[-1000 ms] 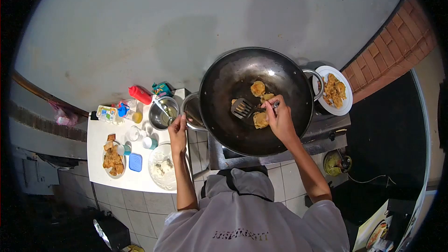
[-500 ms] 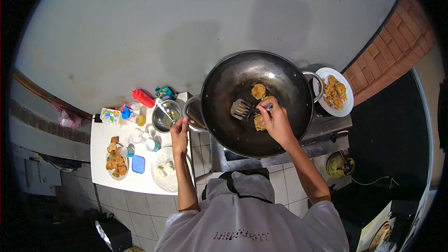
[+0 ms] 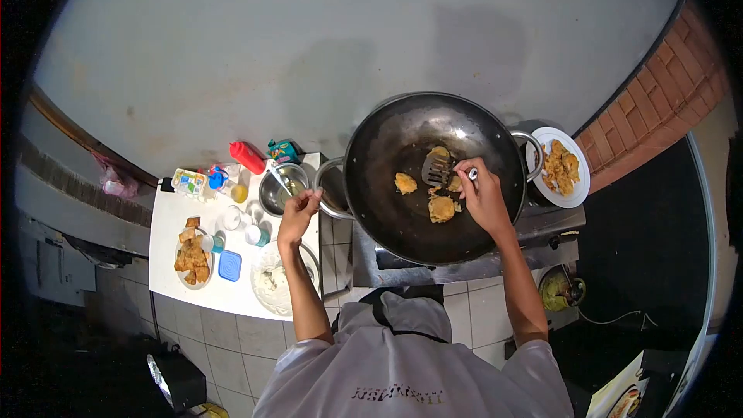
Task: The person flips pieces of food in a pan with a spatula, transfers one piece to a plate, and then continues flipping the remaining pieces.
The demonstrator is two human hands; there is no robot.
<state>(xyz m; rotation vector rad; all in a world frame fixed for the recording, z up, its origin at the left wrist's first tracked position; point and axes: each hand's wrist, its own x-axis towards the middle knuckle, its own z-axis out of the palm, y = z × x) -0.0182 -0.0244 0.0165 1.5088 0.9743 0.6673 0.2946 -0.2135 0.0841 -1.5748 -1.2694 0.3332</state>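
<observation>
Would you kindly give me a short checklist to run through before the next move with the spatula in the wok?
1. Right hand closed on the spatula: ok.
2. Spatula blade against the rear fritter: ok; under or over it, cannot tell.
3. Left hand gripping the wok handle: cannot tell; the fingers reach it.
4. Left fritter and front fritter lying apart in the wok: ok.
5. Plate standing beside the wok on the right: ok.
</observation>
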